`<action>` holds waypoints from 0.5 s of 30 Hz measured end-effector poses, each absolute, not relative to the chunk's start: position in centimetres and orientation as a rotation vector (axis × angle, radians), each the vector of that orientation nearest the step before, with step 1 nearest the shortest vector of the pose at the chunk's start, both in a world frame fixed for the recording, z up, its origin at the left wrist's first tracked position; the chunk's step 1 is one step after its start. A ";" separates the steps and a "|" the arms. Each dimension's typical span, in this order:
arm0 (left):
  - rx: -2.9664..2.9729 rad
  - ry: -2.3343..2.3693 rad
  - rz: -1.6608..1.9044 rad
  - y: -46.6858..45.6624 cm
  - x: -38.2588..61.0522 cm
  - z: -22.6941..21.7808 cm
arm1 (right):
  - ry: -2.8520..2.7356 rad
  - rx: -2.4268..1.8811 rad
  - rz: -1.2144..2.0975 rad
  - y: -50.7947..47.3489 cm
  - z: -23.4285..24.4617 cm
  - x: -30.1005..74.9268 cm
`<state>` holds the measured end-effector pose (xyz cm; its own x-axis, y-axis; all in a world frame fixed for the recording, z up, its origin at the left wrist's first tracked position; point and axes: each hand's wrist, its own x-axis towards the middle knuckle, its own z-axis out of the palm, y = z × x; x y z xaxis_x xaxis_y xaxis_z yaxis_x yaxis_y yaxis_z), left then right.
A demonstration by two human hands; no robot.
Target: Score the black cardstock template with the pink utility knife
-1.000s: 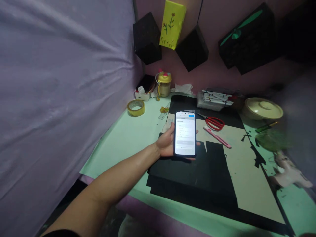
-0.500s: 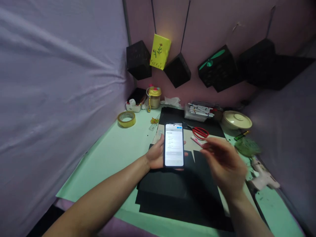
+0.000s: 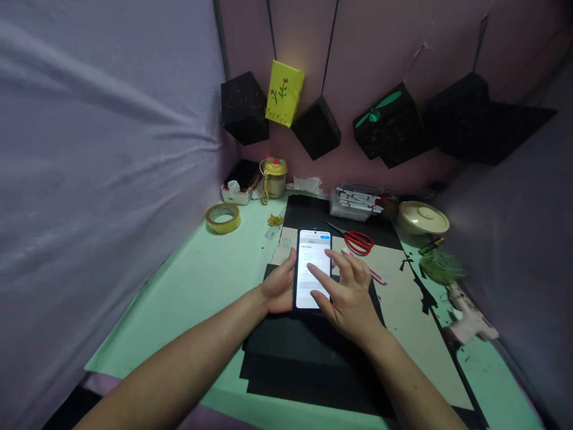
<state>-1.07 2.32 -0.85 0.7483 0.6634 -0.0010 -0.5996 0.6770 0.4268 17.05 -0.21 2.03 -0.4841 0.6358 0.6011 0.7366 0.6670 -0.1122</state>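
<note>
My left hand [image 3: 278,286] is wrapped round a smartphone [image 3: 308,280] from its left side and keeps it tilted up, its bright screen toward me. Lines of text too small to read fill the screen. Over the right half of the phone, my right hand [image 3: 351,295] is spread and holds nothing; its index fingertip is at the screen. Partly hidden behind that hand lies a slim pink tool [image 3: 378,276], its kind unclear. Just beyond are red-handled scissors [image 3: 359,243]. Black card sheets [image 3: 308,358] lie under the hands, on a pale board [image 3: 412,310].
At the left lies a tape roll [image 3: 222,218]. A yellow-lidded jar [image 3: 274,178], a box of markers [image 3: 356,203] and a lidded bowl [image 3: 423,219] line the back. A glue gun [image 3: 470,319] and green netting [image 3: 442,264] are at the right. Boxes [image 3: 285,94] hang above.
My right hand has moved left from beside the phone to over its screen, and its fingers have spread. My left hand still holds the phone. The view has shifted slightly.
</note>
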 end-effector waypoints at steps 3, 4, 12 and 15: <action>0.420 0.165 0.715 2.3 -1.1 -0.8 | -2.218 -1.047 -0.198 -0.3 2.1 17.2; 0.419 0.160 0.708 2.3 -1.2 -0.8 | -2.182 -1.044 -0.191 -0.3 2.1 17.3; 0.424 0.119 0.632 2.6 -1.5 -0.6 | -1.935 -1.170 -0.004 0.3 1.2 18.3; 0.385 0.161 0.747 2.7 -1.3 -0.6 | -1.896 -1.257 0.194 0.6 0.9 18.3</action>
<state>-1.30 2.74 -0.59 0.7252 0.6885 -0.0066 -0.6302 0.6676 0.3963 18.32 0.61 0.89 -0.1523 0.8204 0.5511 0.6919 0.4867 -0.5334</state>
